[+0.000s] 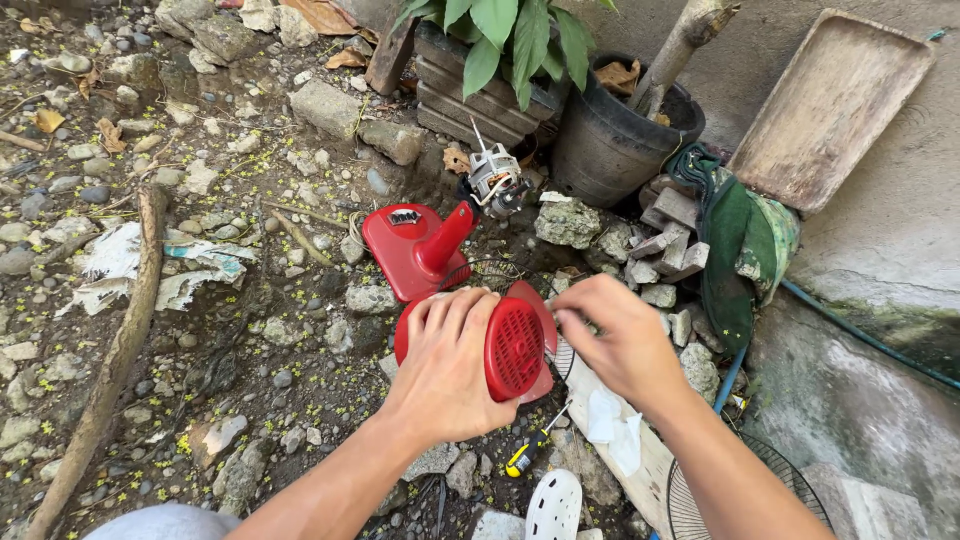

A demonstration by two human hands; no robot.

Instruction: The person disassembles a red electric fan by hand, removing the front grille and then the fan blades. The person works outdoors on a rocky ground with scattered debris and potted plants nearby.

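Your left hand [447, 368] lies flat over the red cover [515, 345], a round vented motor housing near frame centre, fingers spread and curled over its top edge at 12 o'clock, so it's clamped on the cover, prob. to keep it from rolling on the rough ground while the other hand works. Your right hand [620, 340] sits at the cover's 3 o'clock, fingertips pinched together right at its rim; something small may be between them, but can't tell what, too small and hidden. The cover stands on edge w/ the vent grille facing you, which puts its side seam within reach of the right fingers. At 11 o'clock from the cover lies the red base [410, 250] w/ its neck [447, 238] sloping up toward 1 o'clock, where the bare motor [493, 180] rests against stones, apart from the cover, so the housing looks stripped off it. A screwdriver [530, 452], yellow-black handle, lies at 6 o'clock just below the cover, close by for the right hand. A white cloth [615, 425] sits on a plank [630, 450] at 5 o'clock, under your right wrist. A wire grille [745, 490] lies at 4 o'clock, well off, and a white perforated disc [553, 505] at 6 o'clock near the bottom edge. Black pot [610, 150] and a green rag [740, 240] stand beyond, at 1–2 o'clock, out of the way.
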